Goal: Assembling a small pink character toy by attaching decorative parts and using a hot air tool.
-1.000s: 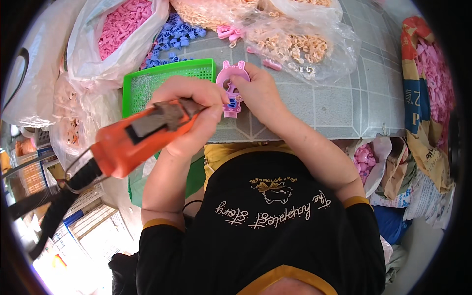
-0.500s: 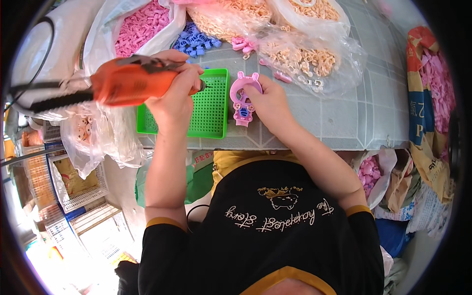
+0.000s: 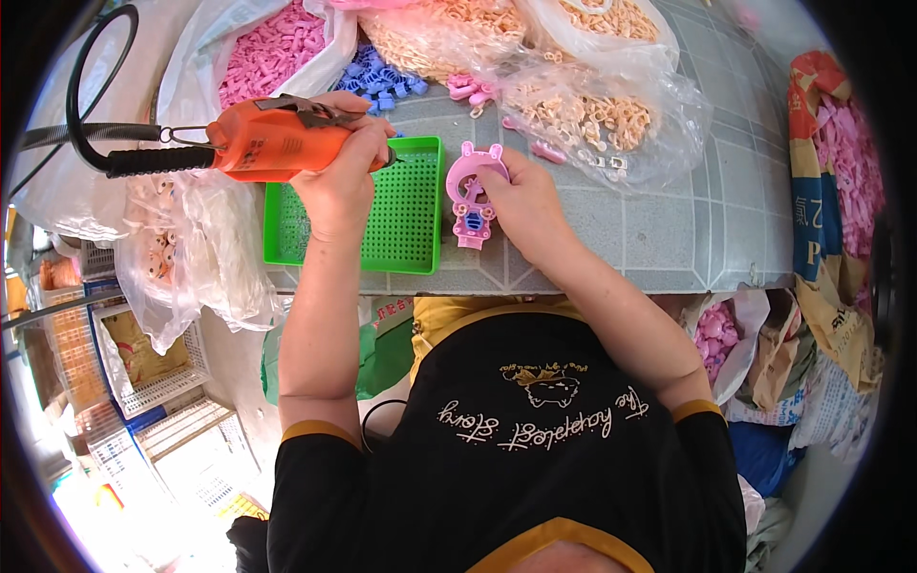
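My left hand (image 3: 336, 191) is wrapped round an orange electric screwdriver (image 3: 267, 145). The tool lies nearly level over the green perforated basket (image 3: 440, 215), its dark tip pointing right and its black cord trailing left. Right of the basket, a pink plastic toy piece (image 3: 461, 181) with a ring-shaped top, two ear-like tabs and a blue inset rests on or just over the table. My right hand (image 3: 527, 205) grips its ring, thumb on top and the other fingers mostly hidden. The screwdriver tip is apart from the piece.
Behind the basket are blue parts (image 3: 382, 81), a bag of pink parts (image 3: 272, 57) and clear bags of cream-coloured rings (image 3: 602, 119). Loose pink pieces (image 3: 470, 88) lie between them. Sacks of pink parts (image 3: 845, 162) stand at the right, plastic crates (image 3: 158, 358) lower left.
The screwdriver's rear end and cord have swung up and away from me, and its blur has gone. My right hand and the pink piece have hardly moved.
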`<state>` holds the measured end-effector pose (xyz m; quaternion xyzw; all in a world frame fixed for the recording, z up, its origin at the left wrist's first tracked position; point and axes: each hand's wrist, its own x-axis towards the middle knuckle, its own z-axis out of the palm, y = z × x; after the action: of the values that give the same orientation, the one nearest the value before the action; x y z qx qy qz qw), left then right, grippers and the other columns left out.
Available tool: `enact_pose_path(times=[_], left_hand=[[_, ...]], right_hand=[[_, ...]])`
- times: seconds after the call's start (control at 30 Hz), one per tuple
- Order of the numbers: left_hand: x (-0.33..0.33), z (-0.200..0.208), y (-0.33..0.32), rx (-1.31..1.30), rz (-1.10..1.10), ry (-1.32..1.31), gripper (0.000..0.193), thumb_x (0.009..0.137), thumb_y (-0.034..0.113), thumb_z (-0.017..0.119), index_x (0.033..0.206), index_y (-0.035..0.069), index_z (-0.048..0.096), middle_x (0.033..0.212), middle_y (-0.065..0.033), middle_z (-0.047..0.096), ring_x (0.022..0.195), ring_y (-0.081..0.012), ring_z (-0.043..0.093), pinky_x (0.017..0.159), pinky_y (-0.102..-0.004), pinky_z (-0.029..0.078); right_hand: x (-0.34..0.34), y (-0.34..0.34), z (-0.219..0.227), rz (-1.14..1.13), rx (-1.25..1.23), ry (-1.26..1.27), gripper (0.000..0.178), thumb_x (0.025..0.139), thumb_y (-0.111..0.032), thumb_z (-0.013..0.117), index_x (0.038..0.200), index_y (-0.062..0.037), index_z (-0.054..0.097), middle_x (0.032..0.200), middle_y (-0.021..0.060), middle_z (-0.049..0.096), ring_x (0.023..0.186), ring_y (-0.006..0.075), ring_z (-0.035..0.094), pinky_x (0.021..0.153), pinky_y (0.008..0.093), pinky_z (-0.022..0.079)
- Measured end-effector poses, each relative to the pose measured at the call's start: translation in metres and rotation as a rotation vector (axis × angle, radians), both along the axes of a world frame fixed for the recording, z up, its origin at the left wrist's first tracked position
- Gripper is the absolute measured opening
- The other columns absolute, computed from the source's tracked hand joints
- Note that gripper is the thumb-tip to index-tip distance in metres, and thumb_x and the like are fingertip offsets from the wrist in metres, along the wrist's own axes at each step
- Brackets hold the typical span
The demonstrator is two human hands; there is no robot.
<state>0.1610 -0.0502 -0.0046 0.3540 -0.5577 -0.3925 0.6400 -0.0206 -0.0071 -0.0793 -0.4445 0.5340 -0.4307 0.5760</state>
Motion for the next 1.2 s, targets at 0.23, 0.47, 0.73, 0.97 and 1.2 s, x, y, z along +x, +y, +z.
enact_pose_path(times=[0.23, 0.47, 0.73, 0.97, 1.2], left_hand=[[0.000, -0.003, 0.004, -0.011, -0.008, 0.007, 0.027, 0.079, -0.011, 0.054, 0.105, -0.004, 0.055, 0.070, -0.0089, 0.057, 0.062, -0.0183, 0.056, 0.077, -0.0423, 0.053], [-0.010, 0.019, 0.017, -0.055, 0.095, -0.039, 0.030, 0.076, -0.012, 0.056, 0.106, -0.004, 0.055, 0.070, -0.0096, 0.058, 0.061, -0.0193, 0.056, 0.078, -0.0428, 0.054], [-0.031, 0.045, 0.046, -0.159, -0.488, 0.112, 0.021, 0.080, -0.004, 0.060, 0.100, -0.004, 0.053, 0.069, -0.0130, 0.058, 0.060, -0.0198, 0.057, 0.072, -0.0433, 0.055], [-0.043, 0.036, 0.061, 0.021, -0.454, 0.090, 0.023, 0.080, -0.011, 0.061, 0.099, -0.002, 0.053, 0.074, -0.0116, 0.061, 0.069, -0.0188, 0.063, 0.067, -0.0331, 0.055], [-0.049, 0.024, 0.055, 0.021, -0.473, 0.061, 0.025, 0.078, 0.000, 0.061, 0.101, 0.002, 0.052, 0.066, -0.0092, 0.054, 0.058, -0.0192, 0.052, 0.068, -0.0422, 0.048]], right_hand=[[0.003, 0.004, 0.002, -0.086, -0.068, 0.019, 0.021, 0.095, -0.012, 0.054, 0.105, 0.0012, 0.068, 0.083, 0.0164, 0.071, 0.071, 0.0213, 0.066, 0.065, 0.0363, 0.051], [-0.001, 0.001, -0.003, -0.028, -0.019, 0.041, 0.020, 0.098, -0.013, 0.056, 0.109, -0.0019, 0.069, 0.089, 0.0034, 0.070, 0.078, 0.0084, 0.062, 0.070, 0.0264, 0.049], [-0.002, 0.000, 0.008, 0.003, -0.022, 0.063, 0.023, 0.097, -0.011, 0.053, 0.110, -0.0018, 0.069, 0.089, 0.0059, 0.071, 0.079, 0.0102, 0.063, 0.069, 0.0281, 0.050], [-0.002, 0.000, 0.003, -0.024, -0.053, 0.106, 0.025, 0.094, -0.009, 0.053, 0.110, -0.0007, 0.070, 0.092, 0.0073, 0.072, 0.081, 0.0114, 0.064, 0.072, 0.0289, 0.051], [0.000, -0.001, -0.007, -0.016, -0.080, 0.092, 0.024, 0.092, -0.009, 0.055, 0.109, -0.0010, 0.070, 0.092, 0.0058, 0.072, 0.083, 0.0098, 0.063, 0.074, 0.0279, 0.052]])
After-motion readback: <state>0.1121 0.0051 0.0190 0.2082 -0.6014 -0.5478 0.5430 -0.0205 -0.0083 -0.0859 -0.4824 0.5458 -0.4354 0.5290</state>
